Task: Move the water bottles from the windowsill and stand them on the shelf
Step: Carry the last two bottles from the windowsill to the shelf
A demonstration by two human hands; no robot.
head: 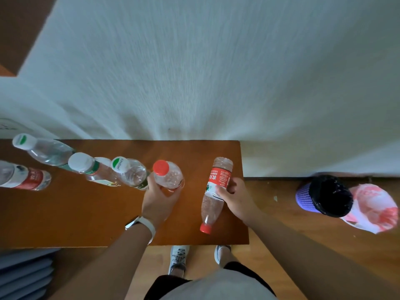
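On the brown wooden shelf top [91, 217] stands a row of clear water bottles. My left hand [159, 198] grips the upright red-capped bottle [168, 174] at the right end of the row. My right hand [236, 198] holds a second red-labelled bottle [216, 191] tilted, its red cap pointing toward me, above the shelf's right part. Left of these stand a green-and-white-capped bottle [132, 172], a white-capped bottle [95, 169] and another green-and-white-capped bottle [43, 150]. A red-labelled bottle [23, 176] is at the far left edge.
A white wall [194, 72] rises behind the shelf. On the wooden floor to the right stand a purple mesh bin with a black liner [324, 195] and a pink-and-white plastic bag [372, 208]. My feet [179, 258] are below the shelf's front edge.
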